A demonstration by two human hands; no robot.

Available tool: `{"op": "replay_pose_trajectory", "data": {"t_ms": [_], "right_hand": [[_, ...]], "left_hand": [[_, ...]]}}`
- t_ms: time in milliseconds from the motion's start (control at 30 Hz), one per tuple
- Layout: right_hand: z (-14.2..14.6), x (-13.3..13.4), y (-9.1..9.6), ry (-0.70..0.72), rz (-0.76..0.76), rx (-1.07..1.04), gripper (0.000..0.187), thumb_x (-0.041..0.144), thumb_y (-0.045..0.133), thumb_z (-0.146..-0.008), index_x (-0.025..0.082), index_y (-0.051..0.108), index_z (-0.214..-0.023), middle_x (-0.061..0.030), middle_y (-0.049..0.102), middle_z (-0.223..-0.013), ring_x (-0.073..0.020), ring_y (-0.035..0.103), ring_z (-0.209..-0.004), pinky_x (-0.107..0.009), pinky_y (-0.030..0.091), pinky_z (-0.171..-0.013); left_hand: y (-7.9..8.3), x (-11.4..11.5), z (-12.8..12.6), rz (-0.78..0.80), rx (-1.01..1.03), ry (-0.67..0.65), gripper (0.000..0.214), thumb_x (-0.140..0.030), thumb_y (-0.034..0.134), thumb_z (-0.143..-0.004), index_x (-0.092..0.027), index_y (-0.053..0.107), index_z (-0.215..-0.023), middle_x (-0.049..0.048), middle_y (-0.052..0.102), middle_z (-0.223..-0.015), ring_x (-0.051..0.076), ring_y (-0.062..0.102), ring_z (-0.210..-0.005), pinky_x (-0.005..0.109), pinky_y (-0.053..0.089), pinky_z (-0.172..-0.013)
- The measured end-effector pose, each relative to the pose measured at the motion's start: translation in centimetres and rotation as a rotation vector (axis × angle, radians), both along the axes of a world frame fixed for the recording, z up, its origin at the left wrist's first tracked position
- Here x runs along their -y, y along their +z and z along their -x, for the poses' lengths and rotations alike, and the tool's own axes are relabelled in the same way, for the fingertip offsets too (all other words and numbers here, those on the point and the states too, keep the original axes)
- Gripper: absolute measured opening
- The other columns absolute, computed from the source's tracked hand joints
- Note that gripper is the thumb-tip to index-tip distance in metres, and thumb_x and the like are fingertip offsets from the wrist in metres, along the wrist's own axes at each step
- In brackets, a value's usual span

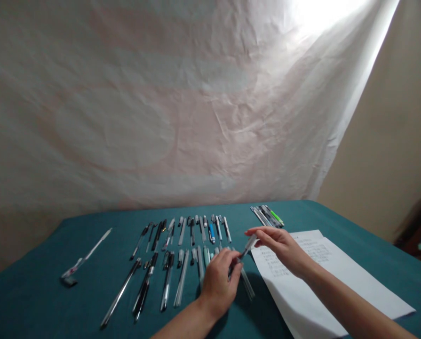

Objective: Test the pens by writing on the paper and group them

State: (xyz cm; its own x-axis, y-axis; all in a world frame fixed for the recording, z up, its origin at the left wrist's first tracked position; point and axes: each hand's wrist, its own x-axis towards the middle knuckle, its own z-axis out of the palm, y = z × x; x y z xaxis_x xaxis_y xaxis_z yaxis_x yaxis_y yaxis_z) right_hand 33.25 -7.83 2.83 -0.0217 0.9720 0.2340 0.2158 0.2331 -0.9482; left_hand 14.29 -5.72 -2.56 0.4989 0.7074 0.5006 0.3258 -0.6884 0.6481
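Gripping one pen point(248, 246) w/ both: left hand point(219, 278) pinches near end, right hand point(281, 247) far end. Rows point(182, 278) lie on bench point(37, 301); small pile point(268, 216) far right, by paper point(337, 282).

Two rows of pens point(182, 245) crowd the middle of the desk point(30, 306), where the left hand point(218, 282) and right hand point(284, 248) meet on one held pen point(248, 246), a paper sheet point(340, 282) covers the right side, and the near left corner lies bare and free.

head view, forward and down, near table point(37, 301), facing sheet point(161, 94)
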Motion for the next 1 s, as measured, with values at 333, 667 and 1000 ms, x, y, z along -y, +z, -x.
{"op": "replay_pose_trajectory", "data": {"t_ms": [333, 667, 1000], "right_hand": [[-0.52, 0.19, 0.34, 0.051, 0.012, -0.020, 0.037, 0.045, 0.051, -0.083, 0.021, 0.062, -0.108, -0.0071, 0.063, -0.106, -0.0186, 0.056, -0.090, -0.030, 0.046, -0.074], [-0.62, -0.08, -0.06, 0.007, 0.044, -0.003, 0.036, 0.047, 0.053, -0.081, 0.017, 0.066, -0.098, -0.0077, 0.065, -0.093, -0.0176, 0.057, -0.080, -0.029, 0.046, -0.068], [-0.48, -0.20, -0.34, -0.021, 0.056, -0.020, 0.031, 0.045, 0.058, -0.079, 0.016, 0.067, -0.085, -0.0046, 0.065, -0.077, -0.0143, 0.055, -0.069, -0.026, 0.044, -0.062]], "left_hand": [[-0.12, 0.01, 0.00, 0.009, 0.011, -0.011, 0.015, -0.015, 0.046, -0.086, -0.018, 0.055, -0.098, 0.0045, 0.055, -0.087, 0.019, 0.053, -0.083, 0.030, 0.040, -0.075], [-0.15, 0.08, -0.07, 0.018, 0.025, -0.016, 0.017, -0.014, 0.046, -0.085, -0.019, 0.055, -0.099, 0.0038, 0.055, -0.087, 0.018, 0.053, -0.083, 0.030, 0.040, -0.075], [-0.17, -0.01, -0.06, 0.030, 0.016, -0.013, 0.016, -0.014, 0.047, -0.085, -0.019, 0.055, -0.097, 0.0034, 0.055, -0.086, 0.019, 0.053, -0.083, 0.030, 0.040, -0.074]]}}
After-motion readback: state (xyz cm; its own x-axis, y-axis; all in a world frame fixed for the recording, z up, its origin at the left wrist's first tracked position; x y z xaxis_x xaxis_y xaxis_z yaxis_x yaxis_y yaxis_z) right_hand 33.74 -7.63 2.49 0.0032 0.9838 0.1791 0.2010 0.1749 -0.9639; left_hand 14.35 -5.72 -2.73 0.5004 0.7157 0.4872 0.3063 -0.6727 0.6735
